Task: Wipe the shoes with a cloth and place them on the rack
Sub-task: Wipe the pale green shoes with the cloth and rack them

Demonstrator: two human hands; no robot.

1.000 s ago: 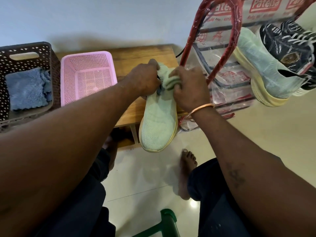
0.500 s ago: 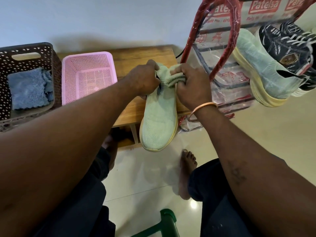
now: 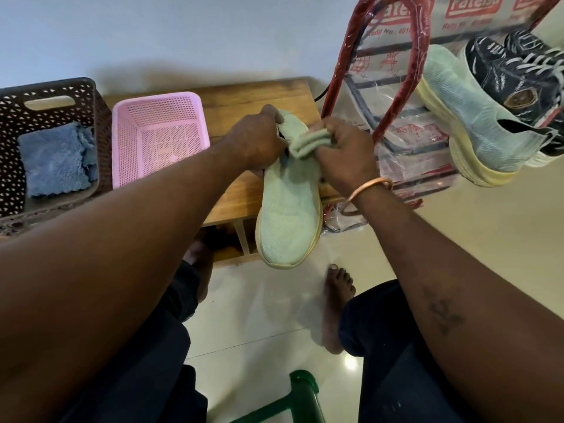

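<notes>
Your left hand (image 3: 253,138) grips shoe (image 3: 288,215) at collar; right hand (image 3: 345,157) pinches folded cloth (image 3: 308,141). Brace shoe firmly, wipe from collar toward near toe.

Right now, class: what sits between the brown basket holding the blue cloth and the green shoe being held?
A pink basket, in the head view, stands on the wooden bench between the brown basket and the green shoe.

Left hand (image 3: 253,138) grips shoe (image 3: 288,215), right hand (image 3: 345,157) cloth (image 3: 311,141)
</notes>
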